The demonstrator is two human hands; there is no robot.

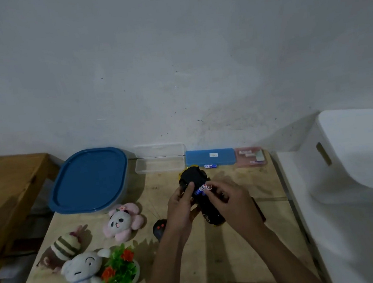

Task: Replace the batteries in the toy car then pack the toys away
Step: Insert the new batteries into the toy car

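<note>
Forearms (280,253), both mine: they cross the near edge of the wooden table (238,268).

1. Left hand (179,208): fingers curled round the toy car (193,177), thumb laid on its black underside.
2. Right hand (230,201): thumb and fingertips pinch a battery (202,188) against that underside. I cannot tell whether it sits in the compartment.
3. Toy car: black, turned belly-up and held over the table's middle, right of centre.
4. Black remote (159,228): on the table, just left of my left wrist.
5. White plush (80,274): near left corner, touching a small fake plant (120,268) with red flowers.
6. Striped-hat plush (61,249): at the left edge, just behind the white one.
7. Pink panda plush (122,220): behind the plant, left of the remote.
8. Blue-lidded container (89,180): far left corner, lid on.
9. Far edge, left to right: open clear box (160,161), blue case (210,157), pink tray (250,156).
10. Second battery (210,166): lying just in front of the blue case.
11. White bin (353,155): beyond the right edge.
</note>
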